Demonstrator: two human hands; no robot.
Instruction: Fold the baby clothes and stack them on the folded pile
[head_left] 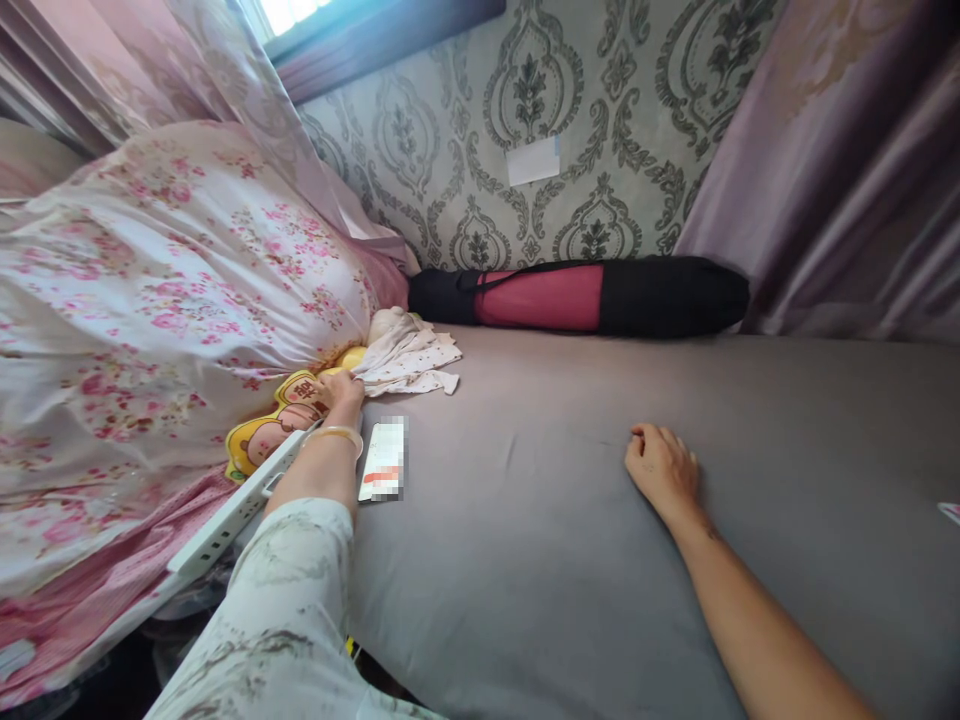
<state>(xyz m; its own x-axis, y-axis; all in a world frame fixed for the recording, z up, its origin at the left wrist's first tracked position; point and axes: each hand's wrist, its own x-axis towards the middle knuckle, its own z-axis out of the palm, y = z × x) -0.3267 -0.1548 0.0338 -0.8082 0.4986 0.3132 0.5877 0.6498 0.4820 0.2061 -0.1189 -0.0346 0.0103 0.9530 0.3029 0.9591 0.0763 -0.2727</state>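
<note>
My left hand (342,390), with a pale bangle at the wrist, reaches to the bed's left edge. Its fingers look closed, but what they grip, if anything, is hidden. Just beside them are a yellow cartoon plush cushion (264,440) and a crumpled white spotted cloth (409,355). A phone (382,460) with a lit, partly blurred screen lies to the right of that wrist. My right hand (664,465) rests palm down on the grey sheet (517,560), fingers loosely bent and holding nothing.
A long black and red bag (540,297) lies along the patterned wall (465,130). At left are a floral cover (180,270) and a white power strip (232,510). Curtains (847,170) hang at both sides. A small object (951,512) sits at the right edge.
</note>
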